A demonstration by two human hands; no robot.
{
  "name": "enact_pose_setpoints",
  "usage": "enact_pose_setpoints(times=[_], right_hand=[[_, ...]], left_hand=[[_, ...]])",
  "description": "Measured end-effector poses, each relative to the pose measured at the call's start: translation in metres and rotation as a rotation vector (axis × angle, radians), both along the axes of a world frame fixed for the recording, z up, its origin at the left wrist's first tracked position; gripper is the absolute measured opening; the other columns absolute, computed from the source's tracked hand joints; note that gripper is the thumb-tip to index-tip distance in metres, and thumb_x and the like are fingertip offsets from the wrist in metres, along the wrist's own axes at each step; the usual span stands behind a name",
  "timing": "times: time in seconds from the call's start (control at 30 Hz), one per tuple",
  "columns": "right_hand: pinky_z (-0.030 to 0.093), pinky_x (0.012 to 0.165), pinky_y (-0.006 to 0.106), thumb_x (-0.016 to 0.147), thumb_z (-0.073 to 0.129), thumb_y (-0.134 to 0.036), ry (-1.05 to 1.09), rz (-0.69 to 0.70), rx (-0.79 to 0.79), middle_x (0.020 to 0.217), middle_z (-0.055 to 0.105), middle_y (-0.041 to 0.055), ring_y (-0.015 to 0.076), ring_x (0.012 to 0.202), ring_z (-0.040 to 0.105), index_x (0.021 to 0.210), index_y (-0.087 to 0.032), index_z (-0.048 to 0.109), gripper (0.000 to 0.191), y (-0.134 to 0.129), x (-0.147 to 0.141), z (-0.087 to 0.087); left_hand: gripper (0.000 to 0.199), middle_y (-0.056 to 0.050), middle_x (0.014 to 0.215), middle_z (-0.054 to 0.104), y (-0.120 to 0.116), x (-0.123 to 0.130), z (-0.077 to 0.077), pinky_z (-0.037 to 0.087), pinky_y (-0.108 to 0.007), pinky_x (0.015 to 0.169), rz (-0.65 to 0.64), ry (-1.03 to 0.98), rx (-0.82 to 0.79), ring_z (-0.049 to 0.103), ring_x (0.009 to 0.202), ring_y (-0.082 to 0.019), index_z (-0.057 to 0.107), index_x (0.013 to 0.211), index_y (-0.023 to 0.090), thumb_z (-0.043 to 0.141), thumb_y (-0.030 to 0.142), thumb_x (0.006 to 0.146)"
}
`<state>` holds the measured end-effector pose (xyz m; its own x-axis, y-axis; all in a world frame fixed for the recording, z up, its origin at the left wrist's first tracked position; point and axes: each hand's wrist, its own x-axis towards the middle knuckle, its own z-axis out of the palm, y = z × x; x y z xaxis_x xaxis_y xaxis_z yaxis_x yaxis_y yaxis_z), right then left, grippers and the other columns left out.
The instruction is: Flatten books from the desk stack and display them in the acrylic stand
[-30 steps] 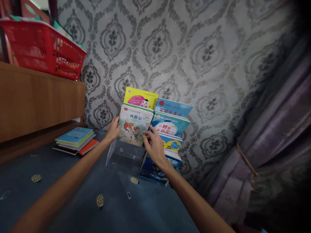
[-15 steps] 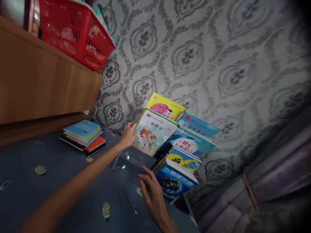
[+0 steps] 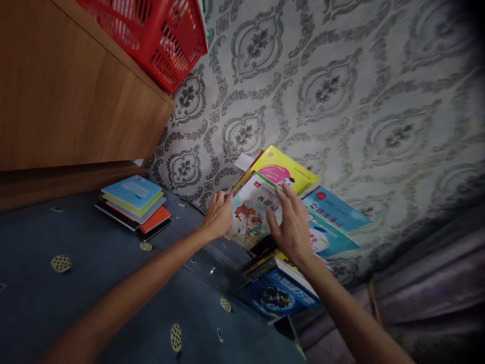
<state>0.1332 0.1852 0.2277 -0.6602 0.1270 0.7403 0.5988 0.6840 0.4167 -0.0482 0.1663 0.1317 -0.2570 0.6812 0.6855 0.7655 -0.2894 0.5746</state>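
A white-covered picture book (image 3: 248,215) with a red umbrella drawing stands leaning back among other upright books. My left hand (image 3: 220,215) is closed on its left edge, fingers bent around the side. Over the right part of its cover is my right hand (image 3: 293,220), fingers apart; whether they touch the cover I cannot tell. Behind stands a yellow book (image 3: 299,169). To the right are a light blue book (image 3: 341,210) and a teal book (image 3: 335,235), partly behind my right hand. A dark blue book (image 3: 278,293) is in front, near a clear plastic holder (image 3: 212,270).
On the dark blue patterned cloth (image 3: 125,283), a small stack of notebooks (image 3: 132,192) lies at the left. A wooden cabinet (image 3: 76,101) rises behind it, bearing a red basket (image 3: 170,55). Patterned wallpaper (image 3: 329,91) backs the books; a curtain (image 3: 428,293) hangs at the right.
My right hand has moved up from beside the clear holder to the front of the white book. My left hand stays at the book's left edge. The view has shifted somewhat.
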Motion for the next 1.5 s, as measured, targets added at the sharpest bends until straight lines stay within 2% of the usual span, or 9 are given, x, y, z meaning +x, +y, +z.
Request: enact_pose_setpoints(times=[0.17, 0.37, 0.7, 0.87, 0.97, 1.07, 1.17, 1.27, 1.5], right_hand=[[0.045, 0.107, 0.056, 0.1, 0.045, -0.041, -0.103, -0.221, -0.045, 0.143, 0.058, 0.0238, 0.0378, 0.131, 0.055, 0.142, -0.011, 0.049, 0.052, 0.031, -0.016, 0.039], [0.05, 0.097, 0.05, 0.104, 0.032, -0.033, -0.147, -0.346, -0.06, 0.121, 0.069, 0.0228, 0.0354, 0.112, 0.064, 0.138, -0.007, 0.049, 0.047, 0.036, -0.026, 0.035], [0.05, 0.092, 0.048, 0.103, 0.031, -0.031, -0.13, -0.382, -0.064, 0.116, 0.07, 0.0221, 0.0355, 0.107, 0.065, 0.137, -0.007, 0.051, 0.045, 0.031, -0.031, 0.035], [0.04, 0.109, 0.061, 0.1, 0.039, -0.033, -0.012, -0.24, -0.062, 0.139, 0.06, 0.0258, 0.039, 0.134, 0.053, 0.146, -0.007, 0.044, 0.053, 0.029, -0.027, 0.026], [0.029, 0.118, 0.065, 0.099, 0.043, -0.034, 0.052, -0.098, -0.062, 0.156, 0.045, 0.0224, 0.0376, 0.15, 0.035, 0.156, -0.012, 0.032, 0.061, 0.006, -0.019, 0.001], [0.033, 0.119, 0.063, 0.101, 0.044, -0.026, -0.022, 0.113, -0.122, 0.158, 0.044, 0.0174, 0.0321, 0.151, 0.035, 0.158, -0.02, 0.032, 0.059, -0.033, -0.005, -0.045], [0.039, 0.118, 0.058, 0.099, 0.044, -0.012, -0.208, 0.311, -0.229, 0.153, 0.051, 0.017, 0.0273, 0.151, 0.037, 0.155, -0.021, 0.037, 0.057, -0.072, 0.011, -0.101], [0.044, 0.117, 0.052, 0.098, 0.043, -0.01, -0.286, 0.351, -0.436, 0.148, 0.057, 0.0175, 0.0245, 0.147, 0.044, 0.147, -0.018, 0.048, 0.049, -0.103, 0.025, -0.154], [0.046, 0.117, 0.05, 0.101, 0.046, -0.016, -0.164, 0.342, -0.766, 0.147, 0.06, 0.0137, 0.0241, 0.142, 0.051, 0.138, -0.021, 0.056, 0.039, -0.147, 0.048, -0.237]], left_hand=[[0.052, -0.016, 0.128, 0.053, 0.0, -0.003, 0.003, 0.042, -0.041, 0.105, -0.026, -0.023, -0.011, 0.049, 0.12, -0.028, 0.046, 0.141, 0.012, 0.044, 0.007, 0.09], [0.048, -0.016, 0.125, 0.054, 0.003, -0.001, 0.009, 0.042, -0.041, 0.105, -0.042, -0.037, -0.02, 0.049, 0.121, -0.029, 0.049, 0.138, 0.012, 0.046, 0.009, 0.089], [0.065, -0.017, 0.133, 0.05, 0.007, 0.004, 0.029, 0.04, -0.044, 0.107, -0.055, -0.014, -0.025, 0.048, 0.126, -0.03, 0.035, 0.149, 0.013, 0.053, 0.013, 0.086], [0.062, -0.019, 0.137, 0.049, -0.006, -0.006, 0.006, 0.039, -0.044, 0.109, -0.041, 0.078, 0.001, 0.047, 0.129, -0.03, 0.032, 0.152, 0.01, 0.046, 0.014, 0.091], [0.06, -0.021, 0.143, 0.048, -0.025, -0.035, -0.025, 0.038, -0.045, 0.111, 0.016, 0.185, -0.005, 0.046, 0.132, -0.031, 0.032, 0.152, 0.008, 0.041, 0.016, 0.094], [0.056, -0.021, 0.148, 0.046, -0.047, -0.085, -0.055, 0.035, -0.049, 0.115, 0.136, 0.268, -0.111, 0.042, 0.138, -0.031, 0.036, 0.15, 0.01, 0.042, 0.017, 0.094], [0.053, -0.023, 0.155, 0.042, -0.066, -0.142, -0.077, 0.027, -0.052, 0.12, 0.35, 0.321, -0.416, 0.035, 0.146, -0.035, 0.04, 0.149, 0.009, 0.04, 0.03, 0.099], [0.061, -0.027, 0.16, 0.037, -0.081, -0.186, -0.09, 0.02, -0.063, 0.12, 0.42, 0.32, -0.648, 0.025, 0.152, -0.042, 0.041, 0.149, 0.005, 0.038, 0.042, 0.101], [0.069, -0.026, 0.163, 0.034, -0.106, -0.208, -0.103, 0.019, -0.07, 0.116, 0.382, 0.409, -0.779, 0.025, 0.153, -0.041, 0.043, 0.151, 0.008, 0.029, 0.052, 0.101]])
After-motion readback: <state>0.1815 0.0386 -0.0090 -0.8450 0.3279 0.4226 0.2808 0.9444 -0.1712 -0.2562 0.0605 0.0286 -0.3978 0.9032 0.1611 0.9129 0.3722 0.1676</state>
